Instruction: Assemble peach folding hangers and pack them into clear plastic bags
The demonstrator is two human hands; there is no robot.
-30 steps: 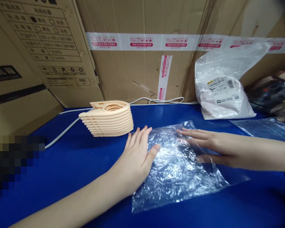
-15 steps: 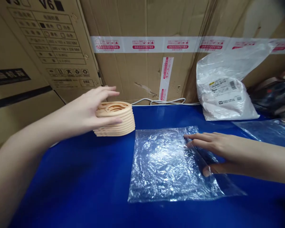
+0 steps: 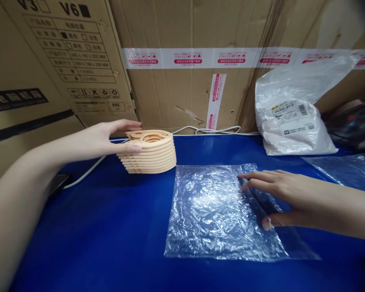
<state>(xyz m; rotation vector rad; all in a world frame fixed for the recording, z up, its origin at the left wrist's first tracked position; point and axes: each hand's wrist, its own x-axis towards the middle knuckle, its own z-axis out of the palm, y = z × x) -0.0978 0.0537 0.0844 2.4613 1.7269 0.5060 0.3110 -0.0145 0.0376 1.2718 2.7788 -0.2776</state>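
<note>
A neat stack of beige plastic pieces with looped cut-outs (image 3: 153,156) sits on the blue tabletop (image 3: 109,227). At its left end is my left hand (image 3: 111,138), thumb along the near side and fingers over the far side. That hand is spread apart; the thumb overlaps the stack, and firm contact cannot be made out. To the right of the stack a clear, crinkled plastic bag (image 3: 213,215) lies flat. My right hand (image 3: 276,194) rests on the bag's right part, its fingers stretched out and the thumb apart from them.
Large cardboard boxes (image 3: 170,24) wall off the back and left. A white parcel bag with a label (image 3: 295,121) leans at the back right, near another clear plastic sheet (image 3: 346,170). A white cable (image 3: 91,172) runs along the back, and a dark flat object (image 3: 59,182) lies by my left forearm.
My left hand has shifted left and lower around the stack's end, uncovering more of the stack. The cable and dark object now show. My right hand stays on the bag.
</note>
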